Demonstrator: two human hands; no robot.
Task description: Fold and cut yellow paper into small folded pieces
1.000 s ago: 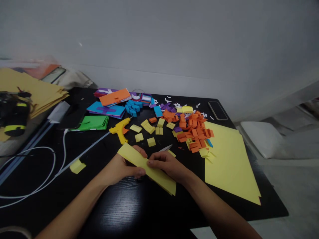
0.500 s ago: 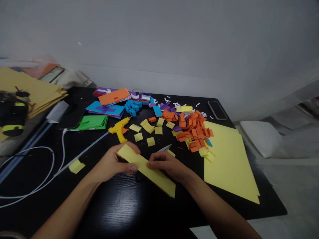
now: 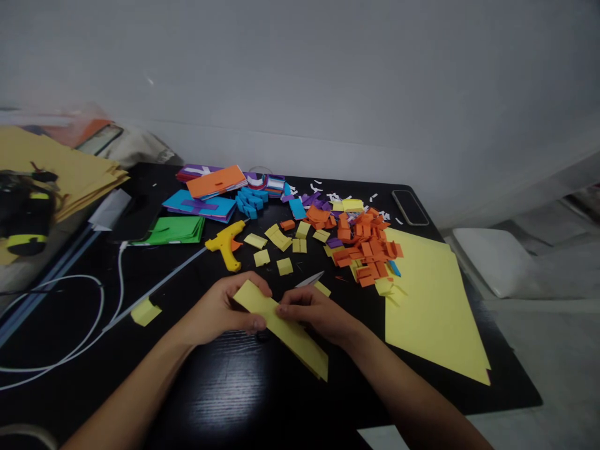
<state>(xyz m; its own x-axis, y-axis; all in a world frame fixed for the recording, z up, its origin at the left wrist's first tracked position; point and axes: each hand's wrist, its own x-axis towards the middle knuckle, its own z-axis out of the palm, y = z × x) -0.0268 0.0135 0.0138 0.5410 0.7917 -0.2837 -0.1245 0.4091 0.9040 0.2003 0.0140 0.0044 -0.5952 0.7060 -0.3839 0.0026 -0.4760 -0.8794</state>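
A folded strip of yellow paper [image 3: 300, 340] is held aslant above the black table, its lower end pointing to the right. My left hand [image 3: 225, 312] grips its upper left part, thumb on the near edge and fingers behind. My right hand [image 3: 314, 312] pinches the far edge near the middle. Scissors [image 3: 309, 279] lie just beyond my right hand, with only the blades clearly showing. Several small folded yellow paper pieces [image 3: 284, 266] are scattered beyond both hands. A yellow glue gun [image 3: 227, 244] rests past my left hand.
Orange folded pieces [image 3: 368, 247] are heaped at the right, partly over large yellow sheets [image 3: 431, 312]. Green [image 3: 175, 230], blue [image 3: 199, 205] and orange [image 3: 216, 182] paper stacks lie at the back left. A phone [image 3: 409, 207] sits by the far right corner. White cable [image 3: 100, 312] loops at left.
My left hand has shifted slightly right along the yellow strip. The strip's upper end has moved right and down, so it slopes more steeply. My right hand stays nearly in place.
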